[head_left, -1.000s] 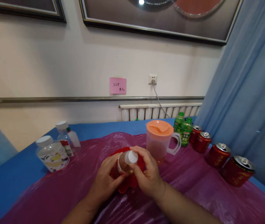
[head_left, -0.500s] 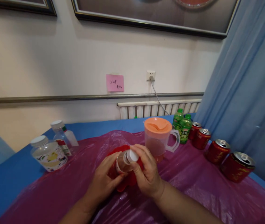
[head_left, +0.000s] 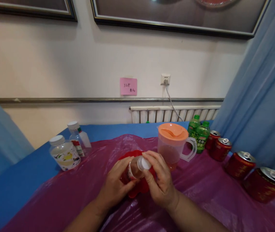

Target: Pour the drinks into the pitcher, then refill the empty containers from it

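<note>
A small clear plastic bottle (head_left: 135,168) with a label and a white cap (head_left: 144,163) is between my hands, tilted a little to the right. My left hand (head_left: 117,180) wraps around the bottle's body. The fingers and thumb of my right hand (head_left: 160,178) are closed on the cap. Below the bottle, a red dish (head_left: 134,193) shows in part; my hands hide most of it. Just beyond my right hand stands a clear pitcher (head_left: 170,153) with an orange lid (head_left: 173,131) and some liquid inside.
Two white-capped clear bottles, a wide one (head_left: 66,156) and a narrower one (head_left: 80,141), stand at left. Green bottles (head_left: 201,137) and several red cans (head_left: 240,165) line the right side. Purple plastic sheeting (head_left: 79,193) covers much of the blue table (head_left: 31,164).
The view has turned slightly left, so everything appears shifted to the right. My hands keep the same grip on the bottle and its cap.
</note>
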`<state>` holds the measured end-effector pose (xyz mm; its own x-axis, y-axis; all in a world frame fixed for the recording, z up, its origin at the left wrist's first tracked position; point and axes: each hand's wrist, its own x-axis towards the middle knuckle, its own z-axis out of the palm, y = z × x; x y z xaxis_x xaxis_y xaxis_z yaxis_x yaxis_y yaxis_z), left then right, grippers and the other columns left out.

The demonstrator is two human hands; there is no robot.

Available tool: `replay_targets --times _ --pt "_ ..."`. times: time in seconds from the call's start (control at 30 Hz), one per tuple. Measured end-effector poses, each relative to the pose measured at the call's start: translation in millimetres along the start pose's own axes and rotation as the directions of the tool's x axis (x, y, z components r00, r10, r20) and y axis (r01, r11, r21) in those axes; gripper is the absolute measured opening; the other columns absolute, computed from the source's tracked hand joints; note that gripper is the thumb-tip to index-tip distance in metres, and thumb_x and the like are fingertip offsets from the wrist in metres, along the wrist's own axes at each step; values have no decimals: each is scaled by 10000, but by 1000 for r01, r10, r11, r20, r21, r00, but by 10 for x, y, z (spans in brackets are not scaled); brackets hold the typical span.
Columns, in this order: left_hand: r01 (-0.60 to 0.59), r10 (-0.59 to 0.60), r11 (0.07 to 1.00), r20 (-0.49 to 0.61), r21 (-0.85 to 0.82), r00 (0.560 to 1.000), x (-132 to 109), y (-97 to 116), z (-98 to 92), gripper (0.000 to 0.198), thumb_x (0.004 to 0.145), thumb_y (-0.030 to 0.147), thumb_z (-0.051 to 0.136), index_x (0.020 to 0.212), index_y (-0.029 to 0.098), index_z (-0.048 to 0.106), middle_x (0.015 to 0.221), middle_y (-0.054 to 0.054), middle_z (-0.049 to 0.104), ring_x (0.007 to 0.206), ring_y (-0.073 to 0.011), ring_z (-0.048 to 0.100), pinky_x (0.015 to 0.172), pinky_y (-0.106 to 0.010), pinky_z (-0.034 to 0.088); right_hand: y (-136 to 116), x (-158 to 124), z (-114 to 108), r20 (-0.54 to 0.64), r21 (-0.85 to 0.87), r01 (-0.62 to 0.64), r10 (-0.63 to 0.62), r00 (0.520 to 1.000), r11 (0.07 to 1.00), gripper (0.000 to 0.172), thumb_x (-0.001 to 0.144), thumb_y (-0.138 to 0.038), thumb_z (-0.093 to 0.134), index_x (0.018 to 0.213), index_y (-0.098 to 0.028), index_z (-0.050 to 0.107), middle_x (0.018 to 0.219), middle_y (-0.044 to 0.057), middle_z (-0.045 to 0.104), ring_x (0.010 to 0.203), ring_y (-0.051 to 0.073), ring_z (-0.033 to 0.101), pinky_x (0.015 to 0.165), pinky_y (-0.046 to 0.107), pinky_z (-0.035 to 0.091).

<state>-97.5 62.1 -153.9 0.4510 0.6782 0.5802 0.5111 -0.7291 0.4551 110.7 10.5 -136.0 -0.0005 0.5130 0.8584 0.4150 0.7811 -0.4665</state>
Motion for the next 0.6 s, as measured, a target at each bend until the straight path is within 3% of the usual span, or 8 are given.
replay_targets --times 0.37,0.6 --pt "13 -13 1000 14 -10 1000 7 51 -23 573 850 416 797 1368 272 599 1329 -104 708 1205 -299 687 1035 -467 570 -11 -14 -1 -23 14 -11 11 1000 1000 502 979 -178 533 1477 -244 515 1337 134 604 1243 265 597 1047 465 517" --pt "-16 16 1000 -7 5 1000 31 34 -33 550 868 444 779 1365 285 606 1321 -97 722 1176 -298 714 1005 -451 600 -7 24 81 -124 43 -96 101 987 994 364 943 -308 653 1292 -241 575 1163 96 623 1083 238 638 943 412 557"
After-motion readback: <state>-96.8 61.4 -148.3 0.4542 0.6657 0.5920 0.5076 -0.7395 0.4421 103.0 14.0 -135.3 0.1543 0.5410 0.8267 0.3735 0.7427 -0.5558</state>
